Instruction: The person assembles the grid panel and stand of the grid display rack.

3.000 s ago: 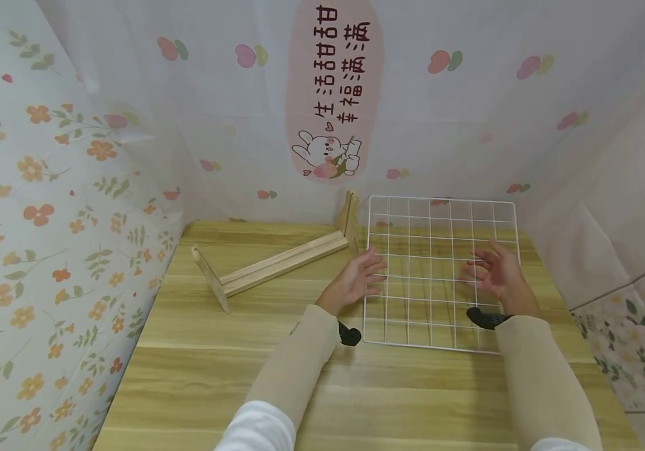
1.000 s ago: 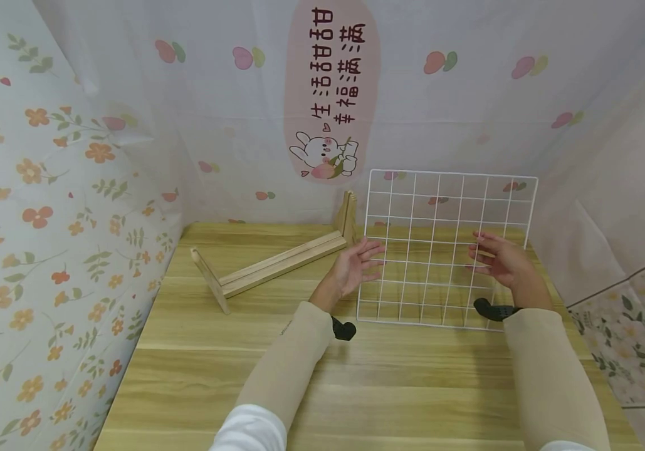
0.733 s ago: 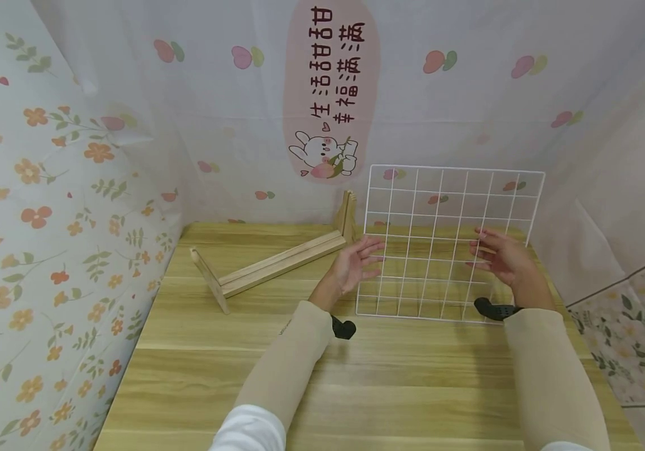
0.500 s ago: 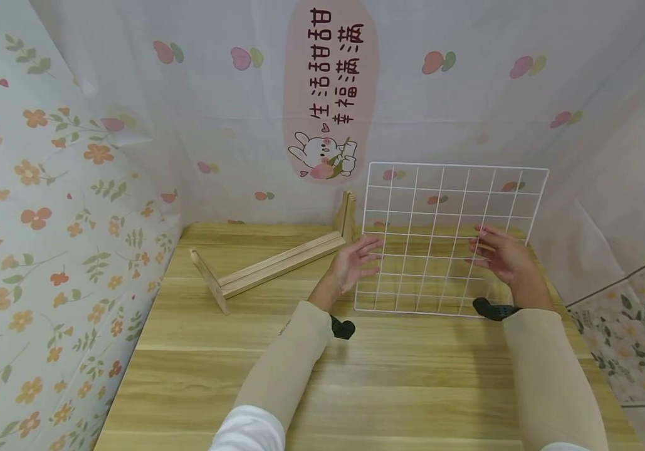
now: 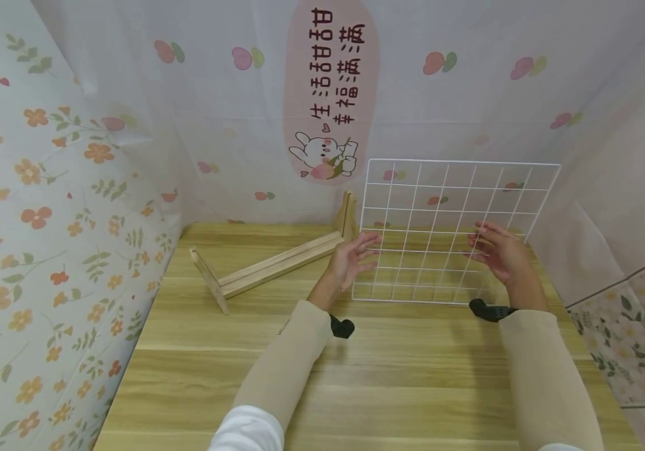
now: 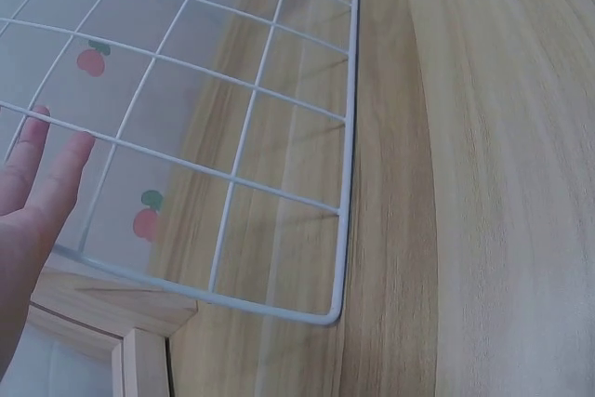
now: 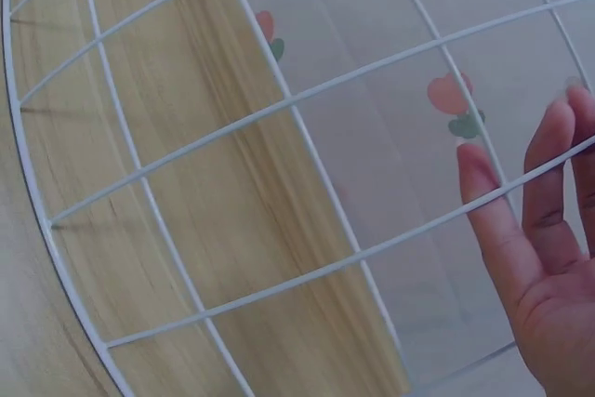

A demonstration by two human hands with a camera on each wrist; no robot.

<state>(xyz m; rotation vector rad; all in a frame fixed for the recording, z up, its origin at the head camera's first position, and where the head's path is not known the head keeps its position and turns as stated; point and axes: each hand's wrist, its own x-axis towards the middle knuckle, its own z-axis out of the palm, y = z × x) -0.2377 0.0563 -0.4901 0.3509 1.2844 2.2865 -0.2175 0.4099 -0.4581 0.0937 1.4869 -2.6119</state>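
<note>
A white wire grid panel (image 5: pixel 426 250) leans up from the right side of the table, its top edge in front of the back cloth. My left hand (image 5: pixel 347 263) holds it at its left edge; in the left wrist view two fingertips (image 6: pixel 72 160) touch a wire. My right hand (image 5: pixel 505 254) holds the opposite side, with fingers (image 7: pixel 493 220) behind the wires. Both thumbs are hard to make out. Left of the panel stands a wooden rack (image 5: pixel 283 266) with a long flat bar between two end pieces.
The wooden table (image 5: pixel 412 369) runs beneath both forearms. A printed cloth (image 5: pixel 440 106) hangs behind it, and a flowered cloth (image 5: pixel 46 250) hangs on the left. The rack's right end stands close to the panel's left edge.
The panel has tilted from lying low to nearly upright: its top edge has risen and its lower edge has moved away from me. My hands have shifted only slightly. The rack has not moved.
</note>
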